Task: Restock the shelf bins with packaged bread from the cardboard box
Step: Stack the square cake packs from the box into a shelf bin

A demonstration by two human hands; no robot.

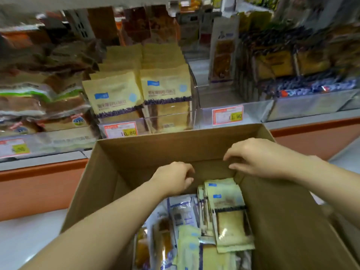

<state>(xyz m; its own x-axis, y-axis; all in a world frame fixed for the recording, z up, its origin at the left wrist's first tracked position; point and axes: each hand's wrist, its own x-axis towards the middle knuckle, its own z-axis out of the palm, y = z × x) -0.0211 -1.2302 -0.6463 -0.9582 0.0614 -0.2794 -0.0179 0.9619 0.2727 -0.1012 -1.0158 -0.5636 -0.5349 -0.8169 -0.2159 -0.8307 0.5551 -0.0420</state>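
Packaged bread [228, 217] lies in a loose heap at the near end of an open cardboard box [175, 149]: pale yellow packs with small blue labels, mixed with clear and silver wrappers. The far half of the box floor is bare.

Both hands hover over the box, above the far edge of the heap. The left hand [173, 178] has its fingers loosely curled toward the palm and grips nothing. The right hand [259, 156], higher and near the box's right wall, has fingers bent downward and relaxed, also holding nothing.

Just beyond the box is a clear shelf bin [171, 121] with two rows of matching yellow packs [165, 86] standing upright. A price tag [120, 129] (reading 10.80) is fixed to its front. The bin to its right [233, 114] holds one tall pack [224, 55] at the back. The other shelf goods are blurred.
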